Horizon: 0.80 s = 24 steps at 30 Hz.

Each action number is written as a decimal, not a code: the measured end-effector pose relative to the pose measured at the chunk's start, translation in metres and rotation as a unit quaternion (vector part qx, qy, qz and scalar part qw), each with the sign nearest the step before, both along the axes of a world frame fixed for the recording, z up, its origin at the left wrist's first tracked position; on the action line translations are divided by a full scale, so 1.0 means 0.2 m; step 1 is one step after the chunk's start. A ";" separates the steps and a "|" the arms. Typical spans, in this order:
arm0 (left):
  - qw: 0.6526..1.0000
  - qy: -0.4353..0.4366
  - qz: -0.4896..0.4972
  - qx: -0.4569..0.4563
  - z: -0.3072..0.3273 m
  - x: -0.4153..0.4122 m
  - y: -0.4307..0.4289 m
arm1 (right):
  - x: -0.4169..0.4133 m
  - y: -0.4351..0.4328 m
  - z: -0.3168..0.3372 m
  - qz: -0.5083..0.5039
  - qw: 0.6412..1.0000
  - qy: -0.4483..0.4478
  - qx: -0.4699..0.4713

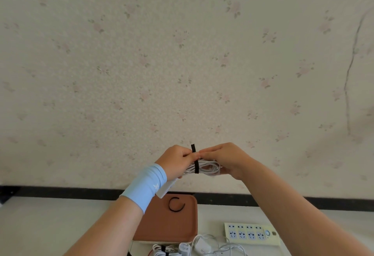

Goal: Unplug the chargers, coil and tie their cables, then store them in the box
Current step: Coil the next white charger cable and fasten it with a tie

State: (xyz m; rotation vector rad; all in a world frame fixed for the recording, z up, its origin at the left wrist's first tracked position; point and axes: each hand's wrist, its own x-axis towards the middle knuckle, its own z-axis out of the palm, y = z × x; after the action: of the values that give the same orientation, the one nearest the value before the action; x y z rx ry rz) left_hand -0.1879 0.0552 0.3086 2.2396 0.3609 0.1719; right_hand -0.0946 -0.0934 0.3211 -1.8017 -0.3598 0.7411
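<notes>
I hold a coiled white charger cable (208, 167) up in front of the wall, above the table. A black strap (195, 162) wraps round the coil, its free end sticking up between my hands. My left hand (176, 161) grips the left side of the coil, with the white charger block (166, 190) hanging below the wrist. My right hand (224, 159) pinches the coil beside the strap. A brown tray-like box (153, 229) lies on the table below, holding a curled black strap (176, 205). A tied white cable bundle (165, 252) and loose white chargers (200, 245) lie at the front edge.
A pale yellow power strip (252, 233) lies on the white table to the right of the brown box. A dark baseboard (60, 192) runs along the bottom of the flowered wall behind the table.
</notes>
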 end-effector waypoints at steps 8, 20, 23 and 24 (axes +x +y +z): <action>0.988 -0.131 0.053 0.064 -0.04 0.02 -0.03 | 0.01 0.03 -0.01 -0.075 0.986 0.147 -0.001; 0.999 -0.009 0.022 -0.045 -0.06 0.02 -0.05 | -0.02 0.03 -0.07 -0.107 0.989 -0.090 -0.041; 0.996 0.017 0.052 -0.073 -0.07 0.03 -0.05 | -0.02 0.05 -0.09 -0.099 0.977 -0.176 -0.068; 0.994 0.028 0.058 -0.088 -0.07 0.03 -0.05 | -0.03 0.05 -0.10 -0.086 0.970 -0.213 -0.083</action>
State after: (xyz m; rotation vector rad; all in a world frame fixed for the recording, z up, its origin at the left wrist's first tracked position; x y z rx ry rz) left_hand -0.1820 0.0447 0.2943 2.0544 0.5178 0.1331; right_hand -0.1013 -0.0833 0.3017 -2.1203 -0.4242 0.2631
